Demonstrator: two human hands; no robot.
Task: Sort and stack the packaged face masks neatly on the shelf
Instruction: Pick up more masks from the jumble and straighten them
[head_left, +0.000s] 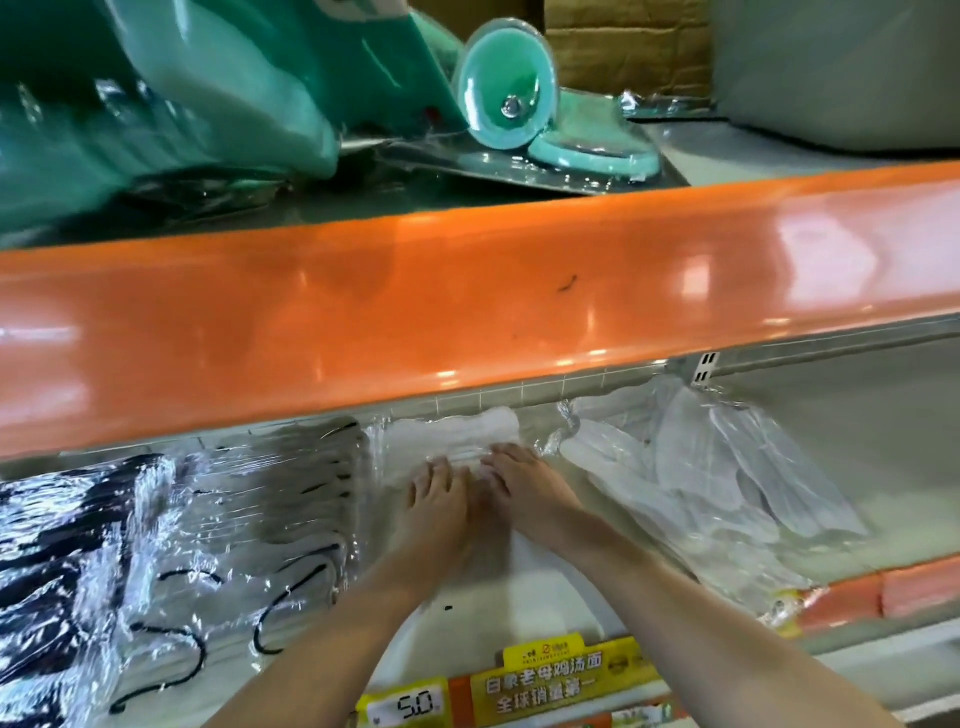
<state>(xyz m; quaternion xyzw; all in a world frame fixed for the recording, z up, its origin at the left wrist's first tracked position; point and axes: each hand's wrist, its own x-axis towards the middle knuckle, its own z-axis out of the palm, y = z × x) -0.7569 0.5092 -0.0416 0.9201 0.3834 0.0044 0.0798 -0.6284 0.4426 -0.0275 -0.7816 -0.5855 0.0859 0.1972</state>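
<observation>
Both hands reach deep into the lower shelf (857, 452), under its orange edge strip (467, 306). The left hand (436, 499) and the right hand (524, 483) lie side by side, palms down, fingers (441, 470) spread flat and pressing on a pack of white masks (457, 434) toward the back of the shelf at about 12 o'clock from the hands. Neither hand seems to grip anything; they look to be pushing or squaring the pack.

At 9 o'clock, packs of masks with black ear loops (234, 545) sit in a fairly ordered row, so that side looks mostly sorted. At 3 o'clock, a loose heap of white masks in clear bags (717, 478) leans and slides toward the shelf front, untidy and not yet stacked. I judge the task about midway: the middle stack is under way, and the right-hand heap remains. A yellow price tag (405, 704) hangs at 6 o'clock.
</observation>
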